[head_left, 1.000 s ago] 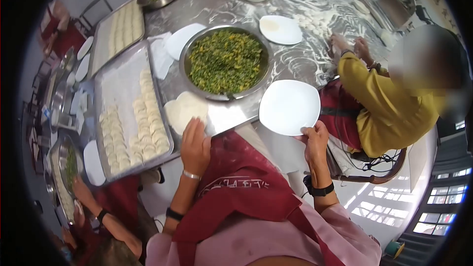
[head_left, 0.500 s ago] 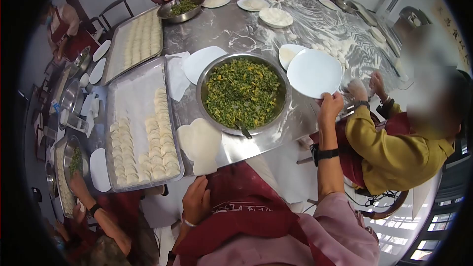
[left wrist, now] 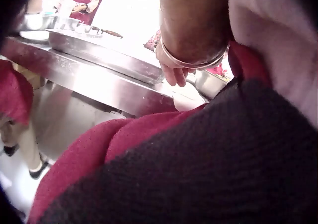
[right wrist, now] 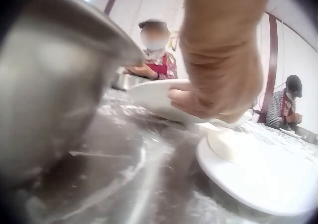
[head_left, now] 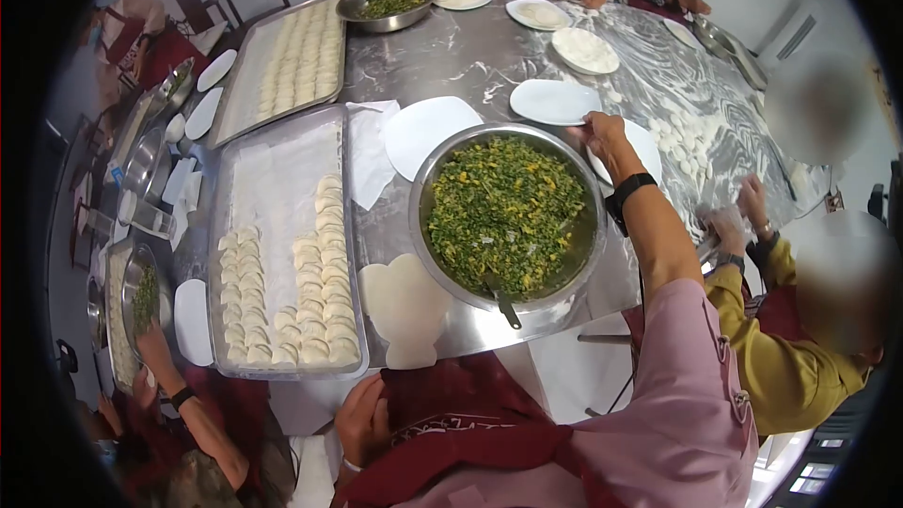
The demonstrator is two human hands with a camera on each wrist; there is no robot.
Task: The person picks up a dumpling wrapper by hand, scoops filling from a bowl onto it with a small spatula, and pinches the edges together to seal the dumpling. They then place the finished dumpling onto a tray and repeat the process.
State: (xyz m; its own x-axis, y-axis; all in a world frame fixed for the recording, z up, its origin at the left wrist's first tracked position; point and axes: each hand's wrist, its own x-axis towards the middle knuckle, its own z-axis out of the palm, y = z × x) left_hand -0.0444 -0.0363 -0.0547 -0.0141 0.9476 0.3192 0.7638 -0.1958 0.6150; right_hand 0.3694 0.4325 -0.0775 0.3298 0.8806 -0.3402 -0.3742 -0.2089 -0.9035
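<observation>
My right hand (head_left: 604,136) pinches the near right edge of a white plate (head_left: 553,102), beyond the big steel bowl. In the right wrist view that plate (right wrist: 154,98) tilts close over the floured table, fingers at its rim. Under my right wrist lies another white plate (head_left: 642,152); the right wrist view shows a pale dough piece (right wrist: 223,144) on it. My left hand (head_left: 362,421), fingers loosely curled, holds nothing in front of the red apron. Nearest to it are flat round dough wrappers (head_left: 406,310) at the table edge.
The steel bowl (head_left: 419,212) holds chopped green filling (head_left: 508,207), with a spoon handle (head_left: 506,309) leaning out. Left of it, a tray (head_left: 273,165) carries rows of dumplings (head_left: 326,306). A person in a yellow sleeve (head_left: 800,372) works close on the right.
My right hand has carried the white plate forward and left, from beside the table edge to beyond the bowl. My left hand has drawn back from the dough wrappers toward the apron.
</observation>
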